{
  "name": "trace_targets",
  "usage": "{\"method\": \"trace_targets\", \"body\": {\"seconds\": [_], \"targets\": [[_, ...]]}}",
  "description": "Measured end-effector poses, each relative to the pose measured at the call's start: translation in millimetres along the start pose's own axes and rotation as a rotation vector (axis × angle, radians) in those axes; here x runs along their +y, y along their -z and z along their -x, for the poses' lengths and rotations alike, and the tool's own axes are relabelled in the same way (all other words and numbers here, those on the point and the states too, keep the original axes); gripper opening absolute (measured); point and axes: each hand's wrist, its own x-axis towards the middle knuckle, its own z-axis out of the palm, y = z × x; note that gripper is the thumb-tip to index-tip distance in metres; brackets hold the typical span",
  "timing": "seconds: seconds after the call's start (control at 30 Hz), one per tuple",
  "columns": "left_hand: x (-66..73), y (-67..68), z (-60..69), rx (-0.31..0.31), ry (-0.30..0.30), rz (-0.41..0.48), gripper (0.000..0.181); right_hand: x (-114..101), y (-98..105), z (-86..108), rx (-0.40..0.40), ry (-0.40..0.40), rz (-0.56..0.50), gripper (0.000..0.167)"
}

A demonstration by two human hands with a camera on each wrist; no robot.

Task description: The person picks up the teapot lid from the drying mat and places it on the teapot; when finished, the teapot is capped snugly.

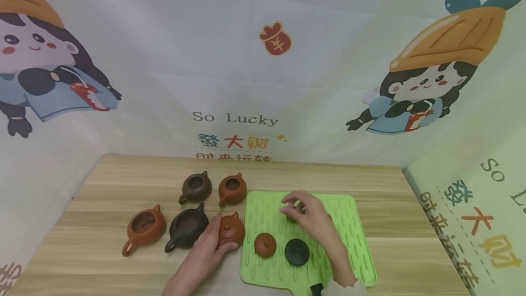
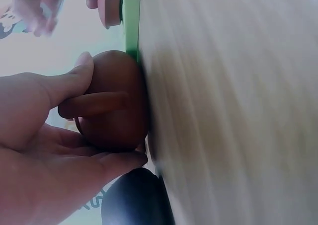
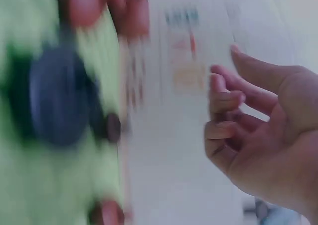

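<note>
My left hand [image 1: 207, 248] grips a small reddish-orange clay teapot [image 1: 233, 231] on the table, its lid on top with a round knob. In the left wrist view, thumb and fingers hold the teapot [image 2: 117, 115] from two sides, its handle facing the camera. Over the green mat [image 1: 255, 209] hovers my right hand [image 1: 310, 216], fingers loosely bent and holding nothing. Beneath it a dark brown lid [image 1: 292, 216] is partly hidden. A reddish-brown lid [image 1: 265, 245] and a black lid [image 1: 297, 252] lie nearer me on the mat. The right wrist view is blurred around the black lid [image 3: 59, 96].
Left of the held teapot stand several lidless teapots: a black one [image 1: 186, 227], an orange one [image 1: 145, 226], a dark brown one [image 1: 196, 187] and another orange one [image 1: 233, 189]. A printed cloth [image 1: 230, 86] hangs behind the wooden table [image 1: 394, 223].
</note>
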Motion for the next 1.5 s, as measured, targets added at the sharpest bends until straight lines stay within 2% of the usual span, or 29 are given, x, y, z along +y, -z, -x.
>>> {"method": "trace_targets", "body": {"seconds": [0.07,0.17,0.23,0.33,0.43,0.5,0.63,0.77,0.87,1.0,1.07,1.13,1.2,1.3,1.37,1.5], "targets": [[0.4,-0.3,-0.2,-0.003,-0.015,-0.011,0.103,15.4,24.2,10.9,0.051,-0.065,0.027,0.017],[1.2,-0.7,-1.1,0.009,-0.038,-0.043,0.107,38.3,49.4,24.3,0.092,-0.168,0.066,0.017],[5.2,1.2,-2.8,0.022,-0.049,-0.046,0.107,49.6,59.2,29.4,0.086,-0.215,0.079,0.019],[10.6,6.1,-10.6,0.04,-0.061,-0.052,0.109,60.1,66.8,32.1,0.031,-0.23,0.111,0.023],[12.3,14.2,-23.6,0.055,-0.09,-0.064,0.111,65.8,68.4,31.9,-0.008,-0.231,0.124,0.027],[5.9,17.2,-34.4,0.084,-0.113,-0.099,0.111,68.2,67.5,31.6,-0.023,-0.229,0.127,0.028],[-5.0,27.4,-54.2,0.093,-0.131,-0.084,0.106,71.5,64.5,30.2,-0.013,-0.24,0.117,0.028],[-23.2,29.9,-74.5,0.055,-0.1,-0.068,0.112,73.9,62.6,29.3,-0.006,-0.253,0.096,0.027],[-27.6,32.2,-85.3,0.008,-0.052,-0.064,0.122,75.7,61.4,28.4,-0.005,-0.257,0.081,0.025],[-22.8,34.8,-94.3,-0.01,-0.015,-0.072,0.124,77.6,58.5,26.6,0.0,-0.265,0.062,0.022],[-17.6,34.2,-98.9,-0.002,-0.019,-0.061,0.119,78.2,57.8,25.5,0.0,-0.273,0.056,0.02],[-5.6,38.1,-98.6,-0.003,-0.03,-0.034,0.112,78.9,56.2,24.6,-0.006,-0.284,0.045,0.019],[-2.4,35.2,-102.1,0.006,-0.036,0.0,0.108,79.5,54.6,24.0,-0.009,-0.29,0.039,0.018],[-0.9,30.0,-105.1,-0.013,-0.035,0.043,0.106,79.9,52.4,23.3,-0.009,-0.287,0.035,0.019],[-8.6,20.5,-110.2,-0.008,-0.014,0.058,0.105,79.8,51.3,23.5,-0.006,-0.282,0.037,0.02],[-11.4,14.7,-111.2,-0.015,0.03,0.069,0.099,79.6,50.3,23.9,-0.004,-0.286,0.037,0.02]]}}
